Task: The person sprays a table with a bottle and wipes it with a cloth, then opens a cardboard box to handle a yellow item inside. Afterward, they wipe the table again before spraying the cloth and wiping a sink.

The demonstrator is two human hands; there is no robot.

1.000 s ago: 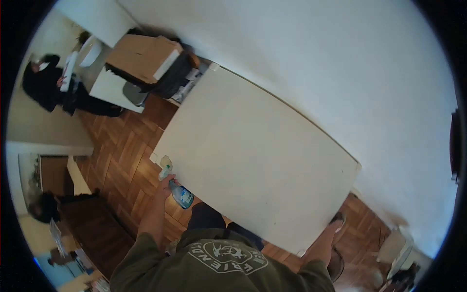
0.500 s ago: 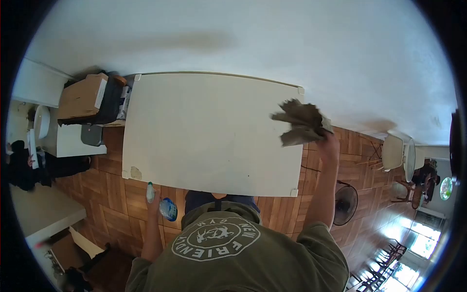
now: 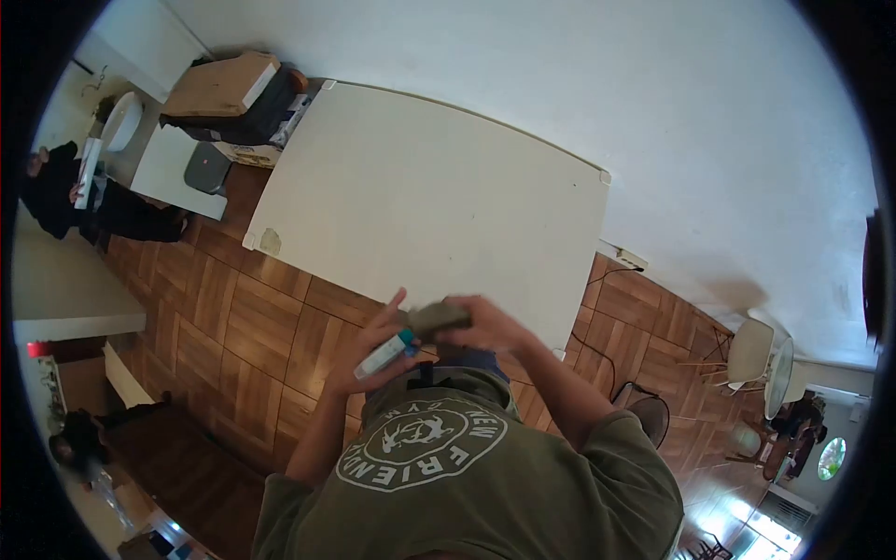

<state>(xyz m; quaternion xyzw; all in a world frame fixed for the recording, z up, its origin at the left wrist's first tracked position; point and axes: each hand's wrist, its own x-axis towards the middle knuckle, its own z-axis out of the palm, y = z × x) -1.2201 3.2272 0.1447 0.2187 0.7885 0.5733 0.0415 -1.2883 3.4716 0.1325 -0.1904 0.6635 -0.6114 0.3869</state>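
Observation:
My left hand (image 3: pixel 366 347), in front of my waist, is wrapped around a clear bottle (image 3: pixel 381 356) with a teal cap. A bit of blue shows beside the cap; most of whatever it belongs to is hidden behind the hand. My right hand (image 3: pixel 487 323) grips a bunched olive-brown cloth (image 3: pixel 437 320), blurred by motion. The cloth lies close against the fingers of my left hand, just above the bottle cap. Both hands are over the near edge of a large cream table (image 3: pixel 420 187).
At the table's far left stand stacked cardboard boxes (image 3: pixel 219 86) and a grey stool (image 3: pixel 207 169). A person (image 3: pixel 61 196) in dark clothes stands further left. A fan (image 3: pixel 646 411) is on the wooden floor to my right, with a cable (image 3: pixel 602 351) near the table's right side.
My right hand has brought the cloth from the table's right end to my waist, and it is now bunched smaller. My left hand has come up and inward with the bottle. The view has turned.

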